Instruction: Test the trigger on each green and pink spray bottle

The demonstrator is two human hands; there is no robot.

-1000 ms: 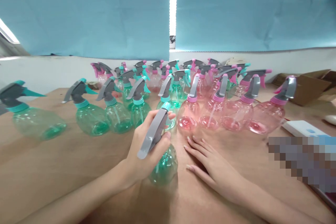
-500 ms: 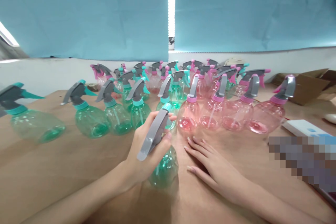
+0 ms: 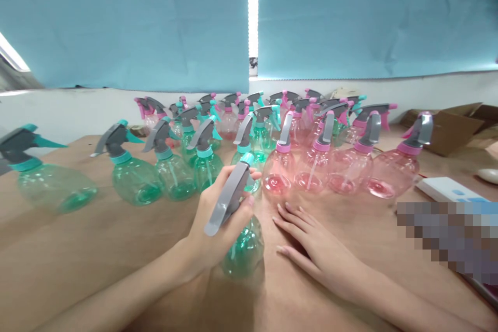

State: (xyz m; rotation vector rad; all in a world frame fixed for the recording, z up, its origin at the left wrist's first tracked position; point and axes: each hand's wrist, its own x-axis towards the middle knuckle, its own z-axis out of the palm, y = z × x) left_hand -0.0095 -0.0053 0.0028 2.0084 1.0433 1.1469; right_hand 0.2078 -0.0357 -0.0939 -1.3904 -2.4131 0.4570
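Observation:
My left hand [image 3: 218, 212] is wrapped round the neck of a green spray bottle [image 3: 244, 251] with a grey and teal trigger head. The bottle stands on the brown table near its middle, and the fingers hide its collar. My right hand [image 3: 315, 244] lies flat on the table to the right of it, fingers stretched out and holding nothing. Just beyond the right fingertips stands a pink spray bottle [image 3: 277, 176]. Past the left hand is another green spray bottle [image 3: 208, 168], one of a front row with green bottles on the left and pink ones on the right.
Several more green and pink spray bottles crowd behind the front row. A cardboard box [image 3: 455, 127] sits at the back right. Nearer on the right lie a white and blue box [image 3: 447, 188] and a blurred-out patch. Blue blinds [image 3: 124, 26] hang over the windows behind.
Both hands and the held spray bottle keep almost the same place. Only the camera's view has shifted very slightly.

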